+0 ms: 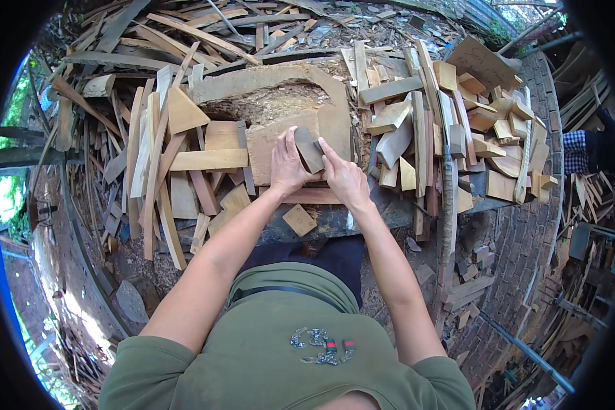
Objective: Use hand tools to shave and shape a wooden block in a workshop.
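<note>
Both my hands are on a small grey-brown wooden block that lies tilted on a larger pale wood slab. My left hand grips the block's left side, fingers pointing away from me and thumb near its lower edge. Along the right side is my right hand, its index finger stretched to the block's upper right corner and the other fingers curled in. What lies under the curled fingers is hidden. Behind the slab, a thick worn timber piece has a rough hollow full of chips.
Offcuts and long slats crowd the bench on the left, with a flat pale strip close to my left hand. Blocks heap up on the right. A square piece rests at the front edge. Brick paving runs along the right.
</note>
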Demonstrator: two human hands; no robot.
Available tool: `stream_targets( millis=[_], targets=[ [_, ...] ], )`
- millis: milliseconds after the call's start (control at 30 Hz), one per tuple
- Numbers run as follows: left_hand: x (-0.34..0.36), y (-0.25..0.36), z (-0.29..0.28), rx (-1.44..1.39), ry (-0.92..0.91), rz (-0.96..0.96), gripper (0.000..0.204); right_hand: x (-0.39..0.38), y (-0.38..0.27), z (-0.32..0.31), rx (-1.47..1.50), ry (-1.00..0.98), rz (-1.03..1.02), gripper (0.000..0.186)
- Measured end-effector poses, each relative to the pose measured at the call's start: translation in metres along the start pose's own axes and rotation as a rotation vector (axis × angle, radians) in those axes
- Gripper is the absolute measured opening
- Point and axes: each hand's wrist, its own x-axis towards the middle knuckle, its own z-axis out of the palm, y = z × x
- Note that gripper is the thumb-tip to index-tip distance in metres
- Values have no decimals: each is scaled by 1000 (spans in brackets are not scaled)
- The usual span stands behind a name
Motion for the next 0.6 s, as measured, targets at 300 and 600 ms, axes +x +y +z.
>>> stream_targets(
  millis=[300,600],
  targets=[
    [5,6,-2,21,16,17,125,-20,-3,-12,20,-51,67,46],
    [-1,2,-1,25,29,18,127,-44,9,0,32,35,3,45]
  ],
)
